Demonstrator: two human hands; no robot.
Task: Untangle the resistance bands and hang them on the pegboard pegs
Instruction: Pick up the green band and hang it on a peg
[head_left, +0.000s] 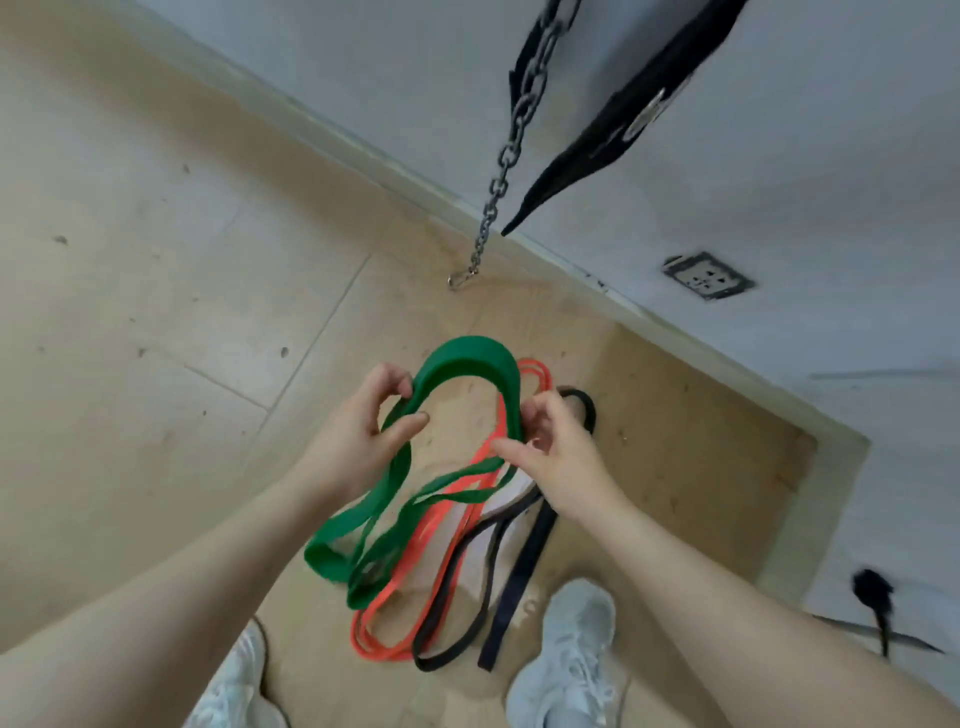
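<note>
at the far left lies the beige tiled floor (130, 312), scuffed and spotted with small dark marks. moving in, the left hand (358, 431) reaches forward with thumb and forefinger pinching the left side of the wide green rubber resistance band (467, 356), which arches up between both hands and then drops in twisted loops toward the floor. tangled through those loops is the thin orange rubber resistance band (441, 551), whose long loops hang lowest between the feet. just right of it hang the narrow black rubber resistance band (452, 582) and the wider dark navy flat resistance band (511, 587), both running up under the right hand (561, 457). that hand has its fingers curled round the gathered right side of the bundle, index finger extended toward the green strip. below, two pale grey sneakers (571, 654) stand on the floor at either side of the hanging loops. up and to the right, a steel link chain (511, 150) with a clip at its end dangles beside a black padded strap (613, 135) against the white wall (779, 182). farther right a grey wall socket (707, 275) sits low on that wall, and a black plug with cable (875, 592) shows at the right edge.
</note>
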